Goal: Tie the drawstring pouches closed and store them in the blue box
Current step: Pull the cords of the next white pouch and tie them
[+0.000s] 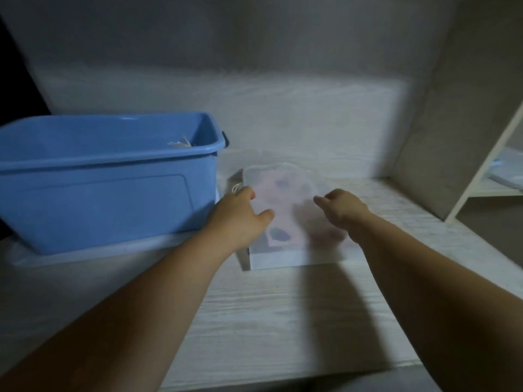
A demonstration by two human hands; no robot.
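A translucent drawstring pouch (283,188) with dim coloured shapes inside lies on a flat white box (285,257) in the middle of the shelf. My left hand (240,215) grips the pouch's left edge, thumb on top, beside a loop of white cord (235,189). My right hand (343,207) has curled fingers pinching the pouch's right side. The view is blurred. The blue box (107,190) stands to the left, and white cord ends (181,142) of something inside it show above the rim.
All of this sits on a pale wood-grain shelf (283,321) with a back wall close behind. A grey side panel (441,137) rises on the right, with a white shelf frame (481,176) beyond it. The blue box stands on a pale lid or tray (85,257).
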